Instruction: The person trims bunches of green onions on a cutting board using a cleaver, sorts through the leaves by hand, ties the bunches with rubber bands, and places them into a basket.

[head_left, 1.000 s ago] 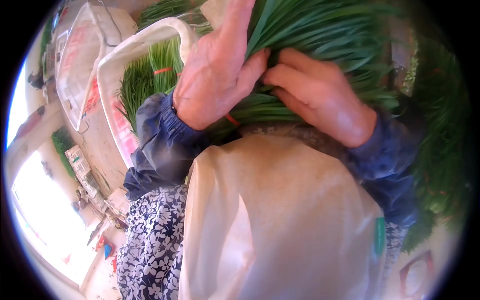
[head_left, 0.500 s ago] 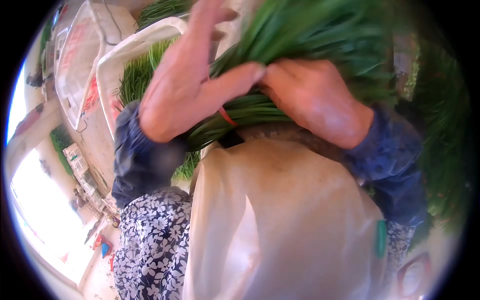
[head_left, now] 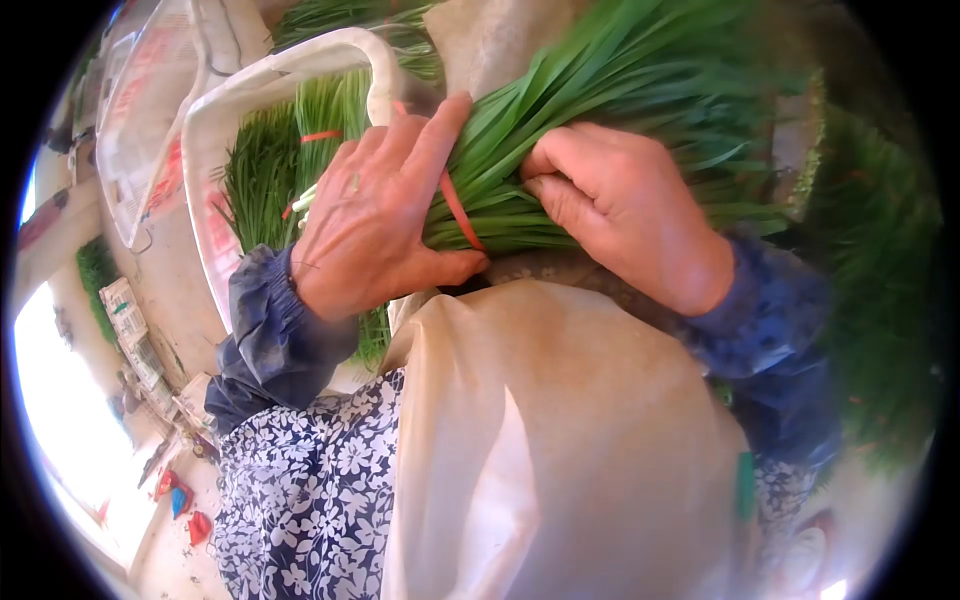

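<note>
A large bunch of long flat green leaves, which look like garlic chives (head_left: 610, 80), lies across my lap with its leaf ends fanned to the upper right. Around it runs a red band (head_left: 461, 210). My left hand (head_left: 375, 215) is wrapped over the stem end beside the band, thumb below and fingers above, with the white stem ends showing past it. Over the middle of the bunch, my right hand (head_left: 630, 215) has its fingers curled and pinched on some leaves; the fingertips are partly hidden.
A white-lined crate (head_left: 300, 58) at the upper left holds banded green bunches (head_left: 325, 110). Farther left is a clear plastic-covered frame (head_left: 140, 150). More greens (head_left: 880, 300) are piled at the right. A pale apron (head_left: 600, 420) covers my lap.
My left hand has come down from its raised, spread position and closed over the stem end. The red band now shows more fully. My right hand stays at the leaves, its fingers curled.
</note>
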`<control>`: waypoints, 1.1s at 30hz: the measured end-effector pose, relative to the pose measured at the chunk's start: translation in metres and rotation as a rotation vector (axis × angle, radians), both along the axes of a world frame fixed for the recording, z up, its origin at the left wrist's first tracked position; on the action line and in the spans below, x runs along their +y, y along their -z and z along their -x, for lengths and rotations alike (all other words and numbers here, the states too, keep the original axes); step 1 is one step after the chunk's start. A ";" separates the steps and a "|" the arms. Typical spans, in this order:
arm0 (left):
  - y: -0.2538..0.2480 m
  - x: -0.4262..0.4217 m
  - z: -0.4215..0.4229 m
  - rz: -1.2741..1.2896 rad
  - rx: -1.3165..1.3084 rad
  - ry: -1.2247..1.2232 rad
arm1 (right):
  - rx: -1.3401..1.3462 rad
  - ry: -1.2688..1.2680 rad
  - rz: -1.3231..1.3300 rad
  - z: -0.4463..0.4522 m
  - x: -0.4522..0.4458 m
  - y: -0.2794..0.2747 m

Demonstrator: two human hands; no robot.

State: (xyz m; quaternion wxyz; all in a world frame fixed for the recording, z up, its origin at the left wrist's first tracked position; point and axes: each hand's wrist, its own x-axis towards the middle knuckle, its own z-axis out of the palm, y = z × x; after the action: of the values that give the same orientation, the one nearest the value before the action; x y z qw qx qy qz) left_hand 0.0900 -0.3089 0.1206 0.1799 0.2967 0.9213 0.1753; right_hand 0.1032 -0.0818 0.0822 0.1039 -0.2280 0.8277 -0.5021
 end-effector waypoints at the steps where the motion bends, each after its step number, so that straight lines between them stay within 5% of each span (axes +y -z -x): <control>1: 0.002 0.001 -0.002 -0.036 0.052 0.013 | 0.003 -0.003 -0.006 -0.001 0.000 0.000; 33: -0.003 0.011 -0.002 0.057 -0.024 0.004 | 0.374 0.329 -0.093 -0.024 -0.036 0.006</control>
State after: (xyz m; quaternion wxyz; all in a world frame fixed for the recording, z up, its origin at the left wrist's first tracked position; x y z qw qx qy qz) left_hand 0.0925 -0.2978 0.1239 0.1994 0.2910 0.9233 0.1521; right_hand 0.1268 -0.1173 0.0763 -0.1237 -0.1738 0.8807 -0.4228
